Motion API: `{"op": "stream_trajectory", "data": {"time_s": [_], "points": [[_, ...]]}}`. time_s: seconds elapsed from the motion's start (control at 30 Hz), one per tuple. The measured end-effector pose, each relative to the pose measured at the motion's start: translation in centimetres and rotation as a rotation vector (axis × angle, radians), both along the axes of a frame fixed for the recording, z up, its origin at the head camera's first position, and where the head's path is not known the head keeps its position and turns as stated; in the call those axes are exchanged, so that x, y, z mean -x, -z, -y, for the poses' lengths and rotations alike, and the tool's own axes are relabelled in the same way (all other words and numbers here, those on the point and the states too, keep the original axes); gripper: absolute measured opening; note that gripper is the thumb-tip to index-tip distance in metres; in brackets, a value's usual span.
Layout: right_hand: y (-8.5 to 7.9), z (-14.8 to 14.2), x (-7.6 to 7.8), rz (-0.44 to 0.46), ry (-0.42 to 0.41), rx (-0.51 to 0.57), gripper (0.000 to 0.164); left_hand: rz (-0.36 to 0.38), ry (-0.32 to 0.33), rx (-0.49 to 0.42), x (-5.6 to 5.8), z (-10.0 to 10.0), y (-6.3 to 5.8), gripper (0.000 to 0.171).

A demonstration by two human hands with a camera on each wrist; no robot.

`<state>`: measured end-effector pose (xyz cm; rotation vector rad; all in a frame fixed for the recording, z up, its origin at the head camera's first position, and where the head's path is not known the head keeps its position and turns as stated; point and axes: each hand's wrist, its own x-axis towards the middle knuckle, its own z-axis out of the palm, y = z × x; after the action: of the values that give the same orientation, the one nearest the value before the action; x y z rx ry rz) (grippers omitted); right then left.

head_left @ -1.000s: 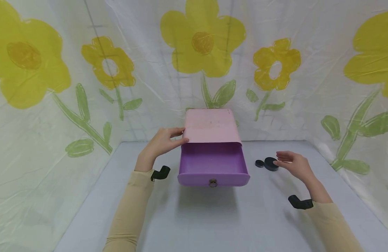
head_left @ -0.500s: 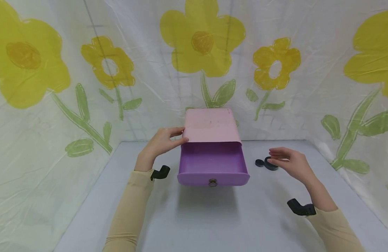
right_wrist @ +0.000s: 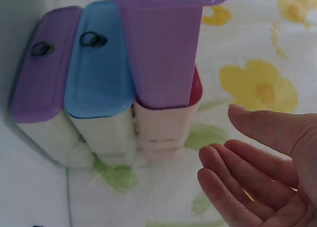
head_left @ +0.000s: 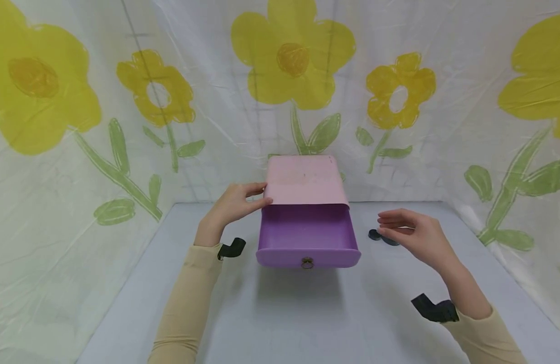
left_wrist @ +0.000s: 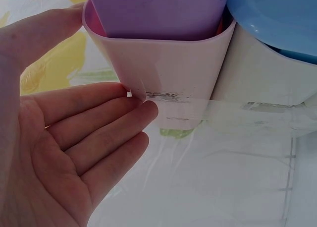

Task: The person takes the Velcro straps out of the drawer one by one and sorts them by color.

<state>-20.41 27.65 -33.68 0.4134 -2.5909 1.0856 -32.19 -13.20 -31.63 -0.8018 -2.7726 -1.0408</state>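
At the head view's centre, a purple drawer point(head_left: 307, 258) sits open in a pink case point(head_left: 306, 179) — the left hand point(head_left: 233, 205) touches its left side; at right, the right hand point(head_left: 418, 235) partly hides a black disc point(head_left: 390, 241). Left wrist view, centre: straight fingers touch the case, thumb spread wide. Right wrist view, lower right: fingers relaxed, thumb wide apart.

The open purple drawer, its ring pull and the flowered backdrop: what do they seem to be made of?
Purple drawer: probably smooth, semi-gloss plastic; evenly coloured, with thin walls and rounded corners.
Ring pull: likely metal, from its dark bronze-like colour, but too small to be sure.
Flowered backdrop: perhaps thin plastic sheeting, slightly shiny and wrinkled.
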Motion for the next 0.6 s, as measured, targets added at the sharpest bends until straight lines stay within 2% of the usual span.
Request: {"op": "stream_trajectory", "data": {"time_s": [0.37, 0.6], "points": [[-1.8, 3.0, -2.4, -0.015, -0.077, 0.094, 0.03, -0.013, 0.003, 0.006, 0.1, 0.0, 0.1, 0.069], [-2.4, 5.1, -3.8, -0.088, -0.124, 0.1, 0.026, -0.026, 0.005, 0.005, 0.1, 0.0, 0.2, 0.068]]}}
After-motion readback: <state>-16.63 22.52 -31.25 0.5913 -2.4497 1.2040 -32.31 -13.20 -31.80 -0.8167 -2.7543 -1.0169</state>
